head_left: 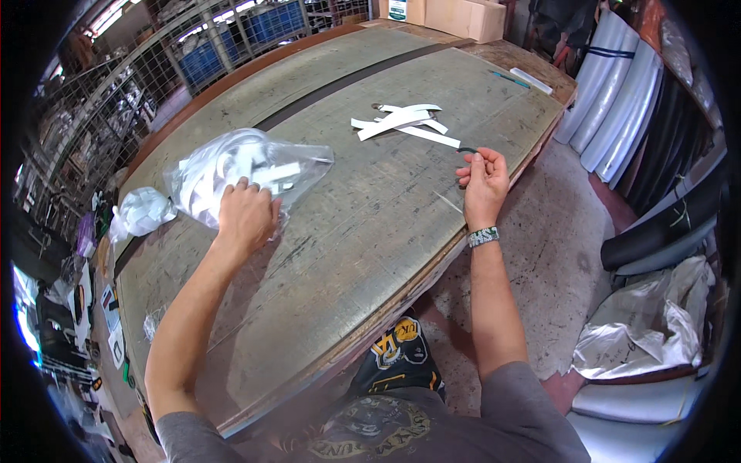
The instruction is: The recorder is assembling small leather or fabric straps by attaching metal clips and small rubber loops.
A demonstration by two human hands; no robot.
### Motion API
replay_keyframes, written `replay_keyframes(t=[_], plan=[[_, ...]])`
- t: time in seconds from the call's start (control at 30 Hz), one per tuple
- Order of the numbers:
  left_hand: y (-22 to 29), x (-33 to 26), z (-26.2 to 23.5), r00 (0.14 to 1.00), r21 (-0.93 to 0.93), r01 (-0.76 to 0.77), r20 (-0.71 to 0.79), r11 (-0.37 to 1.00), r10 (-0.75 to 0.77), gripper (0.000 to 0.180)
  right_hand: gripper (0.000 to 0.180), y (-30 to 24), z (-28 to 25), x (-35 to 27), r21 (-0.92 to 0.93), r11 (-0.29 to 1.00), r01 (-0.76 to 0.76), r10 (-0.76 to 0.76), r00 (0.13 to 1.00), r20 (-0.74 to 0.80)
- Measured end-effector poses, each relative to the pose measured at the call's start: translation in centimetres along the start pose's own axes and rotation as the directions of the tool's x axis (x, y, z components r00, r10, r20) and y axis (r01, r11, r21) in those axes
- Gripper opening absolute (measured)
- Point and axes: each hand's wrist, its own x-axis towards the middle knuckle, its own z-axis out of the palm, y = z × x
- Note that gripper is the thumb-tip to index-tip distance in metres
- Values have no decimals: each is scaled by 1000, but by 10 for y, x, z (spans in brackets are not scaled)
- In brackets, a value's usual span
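Observation:
A clear plastic bag (312,154) full of white strips lies on the left half of the worktable (340,255). My left hand (248,210) is at the near side of the bag with its fingers curled onto it; whether they also grip a strip inside is hidden. Several white strips (401,121), some with dark end pieces, lie loosely crossed on the table's far side. Near the right edge my right hand (485,181) is closed, fingertips pinched at the dark end (466,150) of one white strip that reaches out from this pile.
Left of the bag sits a smaller bag of white pieces (145,211). A teal pen (509,79) and a white bar (531,81) lie at the far right corner. Cardboard boxes (463,17) stand beyond. Wrapped rolls (610,92) lean on the right; a wire cage (224,46) is behind.

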Motion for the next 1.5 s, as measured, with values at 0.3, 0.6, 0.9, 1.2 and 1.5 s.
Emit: replay_keyframes(t=[0.3, 0.6, 0.9, 1.2, 1.5], plan=[[-16, -7, 35, 947, 73, -116, -293, 991, 133, 41, 15, 7, 2, 1, 18, 1000, 17, -17, 1000, 26], [-12, 13, 29, 993, -88, 39, -103, 995, -48, 44, 18, 13, -3, 5, -35, 998, 47, -45, 998, 54], [16, 61, 54, 994, -206, -101, -68, 973, 89, 29, 17, 21, -13, 13, 8, 1000, 30, -31, 996, 87], [46, 77, 48, 986, 31, 161, 50, 987, -162, 22, 25, 43, -39, 44, -134, 978, 159, -153, 987, 58], [-3, 22, 60, 971, 99, 211, -138, 972, -196, 23, 18, -5, -2, 0, -163, 976, 144, -136, 989, 59]])
